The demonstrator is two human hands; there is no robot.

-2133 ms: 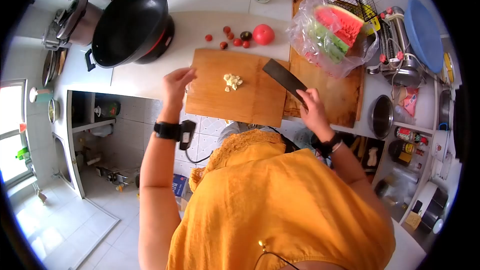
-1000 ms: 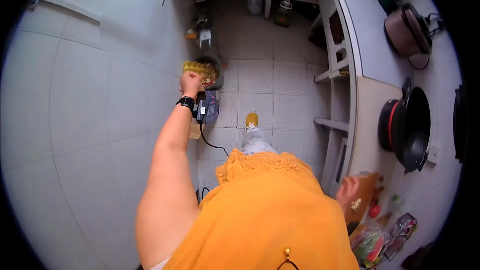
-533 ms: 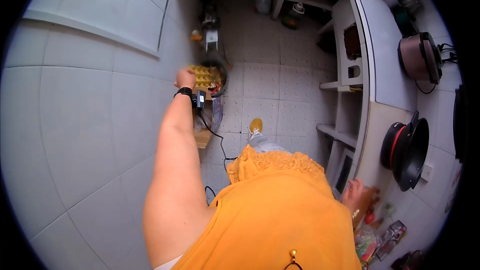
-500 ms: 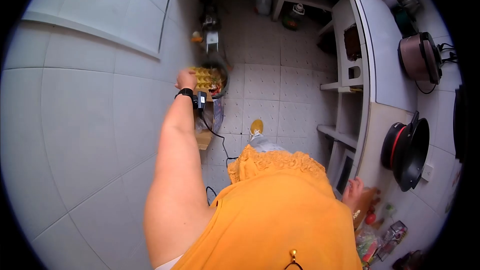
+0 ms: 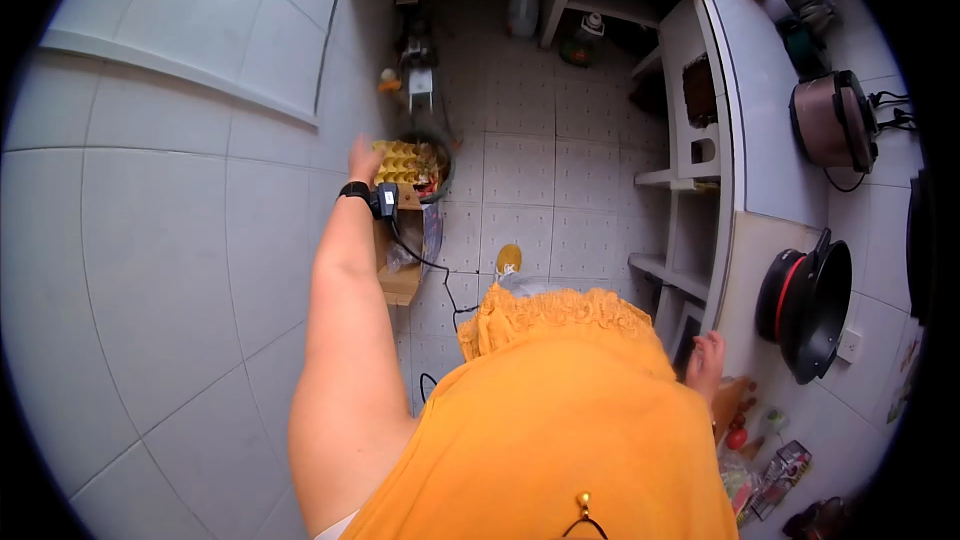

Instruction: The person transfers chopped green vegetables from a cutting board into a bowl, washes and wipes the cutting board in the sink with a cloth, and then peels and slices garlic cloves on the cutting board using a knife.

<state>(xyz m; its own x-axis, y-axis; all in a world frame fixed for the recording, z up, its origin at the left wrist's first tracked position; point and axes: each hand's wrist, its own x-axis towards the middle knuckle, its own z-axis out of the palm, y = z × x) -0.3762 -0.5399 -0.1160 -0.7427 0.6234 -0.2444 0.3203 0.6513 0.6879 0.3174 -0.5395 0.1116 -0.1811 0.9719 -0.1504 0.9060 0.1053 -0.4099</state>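
Note:
My left hand (image 5: 363,159) is stretched far forward beside the left edge of a yellow egg tray (image 5: 402,164), close against the tiled wall. Its fingers are blurred, and I cannot tell whether they grip anything. The tray sits on top of a dark round bin (image 5: 446,162) with mixed scraps in it. Just this side of the bin stands an open cardboard box (image 5: 403,285) with a clear plastic bag (image 5: 404,254) inside. By the counter edge my right hand (image 5: 706,360) hangs with loosely bent fingers, and nothing shows in it.
A black pan (image 5: 822,308) and a brown rice cooker (image 5: 833,120) stand on the right counter. Tomatoes (image 5: 737,437) lie near my right hand. Open shelves (image 5: 676,268) run below the counter. A black cable (image 5: 445,285) hangs from my left wrist. Bottles (image 5: 524,2) stand at the back.
My left hand has shifted slightly left, from over the tray's edge to beside it. The tray stays on the bin. My right hand has hardly moved, and the view has shifted a little.

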